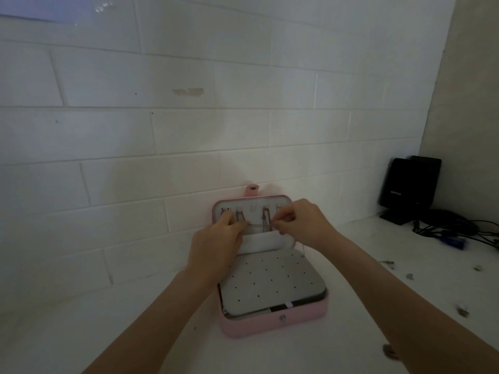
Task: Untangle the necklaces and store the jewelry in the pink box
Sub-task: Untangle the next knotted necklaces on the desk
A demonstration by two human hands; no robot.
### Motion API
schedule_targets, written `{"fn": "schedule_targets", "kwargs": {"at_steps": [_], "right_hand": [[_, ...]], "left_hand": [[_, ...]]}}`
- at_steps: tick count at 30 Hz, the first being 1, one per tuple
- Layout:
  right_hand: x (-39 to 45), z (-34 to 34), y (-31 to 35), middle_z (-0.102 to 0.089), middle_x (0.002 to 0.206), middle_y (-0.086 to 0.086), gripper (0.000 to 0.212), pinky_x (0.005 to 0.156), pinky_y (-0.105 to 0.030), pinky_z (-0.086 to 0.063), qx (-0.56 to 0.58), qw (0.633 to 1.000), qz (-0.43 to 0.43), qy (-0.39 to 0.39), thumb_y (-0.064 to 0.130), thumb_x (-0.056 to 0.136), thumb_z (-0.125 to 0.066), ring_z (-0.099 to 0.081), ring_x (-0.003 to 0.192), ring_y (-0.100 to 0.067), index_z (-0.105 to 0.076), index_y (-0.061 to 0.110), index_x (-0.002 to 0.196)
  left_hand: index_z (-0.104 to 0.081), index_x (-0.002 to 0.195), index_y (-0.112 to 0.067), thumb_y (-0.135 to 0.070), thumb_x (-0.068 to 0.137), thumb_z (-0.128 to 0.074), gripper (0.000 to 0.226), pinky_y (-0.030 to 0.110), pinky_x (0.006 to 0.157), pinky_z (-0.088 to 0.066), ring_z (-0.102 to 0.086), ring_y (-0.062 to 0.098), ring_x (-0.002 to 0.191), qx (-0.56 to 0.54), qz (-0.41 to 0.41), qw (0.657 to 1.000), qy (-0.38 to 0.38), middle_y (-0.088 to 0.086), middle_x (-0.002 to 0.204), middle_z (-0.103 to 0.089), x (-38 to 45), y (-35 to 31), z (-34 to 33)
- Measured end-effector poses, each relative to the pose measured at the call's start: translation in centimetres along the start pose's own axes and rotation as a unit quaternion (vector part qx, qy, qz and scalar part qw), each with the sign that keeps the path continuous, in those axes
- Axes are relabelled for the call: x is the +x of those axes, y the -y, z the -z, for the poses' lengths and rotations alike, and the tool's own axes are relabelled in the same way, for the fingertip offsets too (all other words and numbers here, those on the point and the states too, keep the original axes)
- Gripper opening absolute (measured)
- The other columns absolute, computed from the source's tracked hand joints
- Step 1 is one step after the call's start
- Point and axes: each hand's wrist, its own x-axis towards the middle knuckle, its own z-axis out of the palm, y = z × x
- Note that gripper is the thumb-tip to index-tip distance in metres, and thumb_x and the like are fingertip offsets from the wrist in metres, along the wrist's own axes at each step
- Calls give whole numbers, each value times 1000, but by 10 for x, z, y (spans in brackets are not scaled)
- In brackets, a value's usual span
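The pink box lies open on the white counter, its lid upright against the tiled wall. A grey perforated pad covers the base. Thin necklaces hang from hooks inside the lid, above a white pocket. A fine chain stretches level between my hands. My left hand pinches its left end at the lid's left side. My right hand pinches the right end, and a bit of chain dangles below that hand.
A black speaker stands at the back right with tangled black cables and a blue plug. Small scraps lie scattered on the counter's right side. The tiled wall runs right behind the box.
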Motion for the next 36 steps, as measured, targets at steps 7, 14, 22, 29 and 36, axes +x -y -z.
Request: {"fn": "schedule_targets", "kwargs": {"at_steps": [7,14,22,29,36], "right_hand": [[15,-1,17,-69,80,-4,12,57,0,-39,72,995,28,-69,5,82,-63,-54,64,-1,-74,8,87],[25,-14,36,-66,84,4,10,77,-19,-48,78,994,69,-33,10,81,-66,-57,76,-6,-74,15,86],[30,-24,27,-68,79,-4,5,65,-9,-44,78,990,38,-115,8,79,-70,-57,69,-8,-71,9,84],[29,-39,22,-66,81,-3,10,70,-31,-51,18,982,19,-188,20,84,-67,-58,75,-15,-67,10,84],[28,-44,23,-67,83,-5,10,68,-35,-50,-14,977,21,-210,20,86,-62,-60,80,-21,-64,10,84]], "left_hand": [[-66,115,-25,-20,88,-60,28,23,59,-33,-52,13,72,-126,103,986,18,-5,92,-55,7,-2,5],[-73,96,-22,-20,83,-68,14,8,53,-34,-44,0,56,-275,196,941,-6,-13,69,-56,23,-1,10],[-71,90,-16,-26,87,-62,14,20,61,-29,-47,9,73,-173,205,960,-78,-4,80,-59,22,7,18],[-61,62,-13,-30,83,-55,28,22,38,-29,-49,21,41,35,72,992,-95,0,63,-51,30,15,14],[-61,60,-13,-15,70,-67,12,18,33,-26,-45,18,36,100,-22,989,-104,1,59,-51,32,22,11]]}}
